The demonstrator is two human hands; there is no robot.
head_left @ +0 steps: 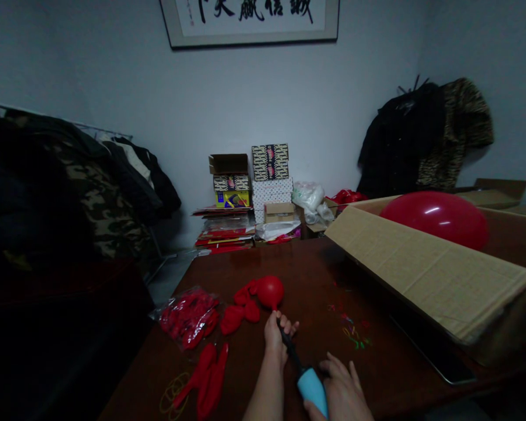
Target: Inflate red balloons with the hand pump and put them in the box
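A small, partly inflated red balloon [270,291] sits on the nozzle of a hand pump. My left hand [276,337] is closed around the balloon's neck and the pump's black tip. The pump's light blue barrel [312,390] slants toward me, and my right hand [342,393] grips its near end. Both hands hover over the dark brown table [315,275]. Flat red balloons [239,310] lie just left of my left hand.
A clear bag of red balloons [188,316] and rubber bands [172,390] lie at the left. A large cardboard box [425,275] holding an inflated red balloon [436,217] fills the right. Coloured bands [353,333] are scattered nearby. Stacked boxes [269,181] stand at the far edge.
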